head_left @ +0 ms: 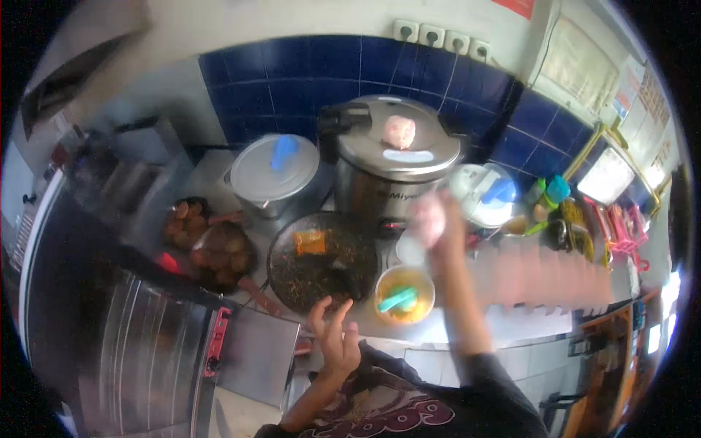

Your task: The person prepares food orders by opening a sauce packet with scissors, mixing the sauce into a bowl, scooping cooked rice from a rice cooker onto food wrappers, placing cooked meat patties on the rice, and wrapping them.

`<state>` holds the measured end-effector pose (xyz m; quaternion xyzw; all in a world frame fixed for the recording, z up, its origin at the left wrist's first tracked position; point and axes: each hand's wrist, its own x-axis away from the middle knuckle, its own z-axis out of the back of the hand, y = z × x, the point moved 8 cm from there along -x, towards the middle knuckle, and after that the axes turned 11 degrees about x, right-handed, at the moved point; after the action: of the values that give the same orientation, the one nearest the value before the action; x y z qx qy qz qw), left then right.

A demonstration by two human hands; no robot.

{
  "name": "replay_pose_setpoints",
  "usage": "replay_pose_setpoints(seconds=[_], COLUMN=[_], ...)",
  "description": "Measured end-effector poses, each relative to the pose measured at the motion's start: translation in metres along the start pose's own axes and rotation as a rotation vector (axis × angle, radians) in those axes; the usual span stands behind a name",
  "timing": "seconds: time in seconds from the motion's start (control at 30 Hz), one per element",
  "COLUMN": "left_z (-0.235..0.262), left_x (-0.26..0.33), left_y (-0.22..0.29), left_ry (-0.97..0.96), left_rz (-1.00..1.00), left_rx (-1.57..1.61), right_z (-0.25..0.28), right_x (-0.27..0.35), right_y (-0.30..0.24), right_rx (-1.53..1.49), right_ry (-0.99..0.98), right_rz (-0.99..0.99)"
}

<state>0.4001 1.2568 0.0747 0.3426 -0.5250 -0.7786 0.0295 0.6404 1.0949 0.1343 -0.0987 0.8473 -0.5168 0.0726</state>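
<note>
My left hand (337,336) is open, its fingers spread at the near edge of a dark round pan (343,281), holding nothing. An orange packet (310,242) lies in the pan among scattered crumbs. My right hand (449,226), smeared by motion, reaches forward in front of a large steel cooker (358,196) and appears closed on a pinkish-white bundle (428,219); its exact kind is blurred. Below it stands a tub (380,315) of yellowish food with a turquoise-handled utensil (396,300). A crumpled pinkish lump (399,131) rests on the cooker's lid.
Left of the cooker stands a grey lidded pot (274,179) with a blue cloth (285,151) on top. Dark pans (223,255) of brown food sit farther left. At right are a white lidded container (478,197), a long pinkish row of stacked items (540,279) and pink baskets (621,230).
</note>
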Motion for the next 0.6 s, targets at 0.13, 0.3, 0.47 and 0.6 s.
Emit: replay_pose_setpoints(seconds=[0.13,0.3,0.47,0.6], left_z=[-0.048,-0.081,-0.078,-0.064], left_x=[-0.001,0.006,0.049,0.133], left_y=[-0.011,-0.039,-0.084,-0.164], left_ry=[-0.07,-0.005,0.119,0.322], left_rz=[0.107,0.209,0.394,1.057], left_rx=[-0.138,-0.201,-0.245,0.204], right_z=[0.102,0.095,0.076,0.06], right_x=[-0.162,-0.262,-0.262,-0.242], right_y=[-0.113,-0.108,-0.091,-0.1], right_rx=[0.856,1.377,1.887,1.974], right_ry=[0.564,0.531,0.547,0.272], right_rz=[0.47,0.267,0.423,0.454])
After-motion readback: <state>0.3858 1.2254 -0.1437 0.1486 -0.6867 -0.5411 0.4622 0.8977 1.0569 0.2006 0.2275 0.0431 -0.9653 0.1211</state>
